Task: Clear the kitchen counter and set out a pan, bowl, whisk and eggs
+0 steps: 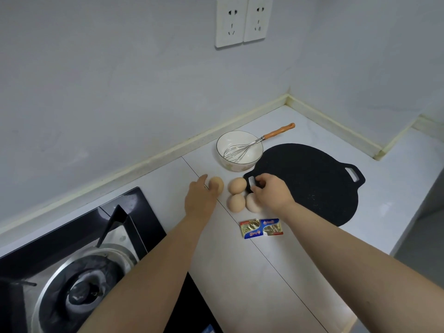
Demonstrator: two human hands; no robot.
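Eggs point(236, 202) sit on the counter point(240, 272) beside the pan point(305, 183), with the bowl point(240, 164) and whisk point(240, 151) behind. Your left hand point(200, 200) lays straight fingers against the stray egg point(217, 185). Your right hand point(270, 192) curls over another; whether it grips is unclear. The shells are probably brittle, smooth and prone to rolling, so cup each lightly around its middle.

1. Down and to the left of the left hand point(200, 200), nearer us, we see a black glass gas hob point(141, 224) with a steel-ringed burner point(84, 292).
2. Just short of the right hand point(271, 193), two foil packets point(262, 228) in blue, red and gold lie side by side on the pale counter point(240, 272).
3. High beyond both hands, we find twin white sockets point(243, 20) on the grey wall point(120, 80), and yellowed trim point(144, 162) along its foot.
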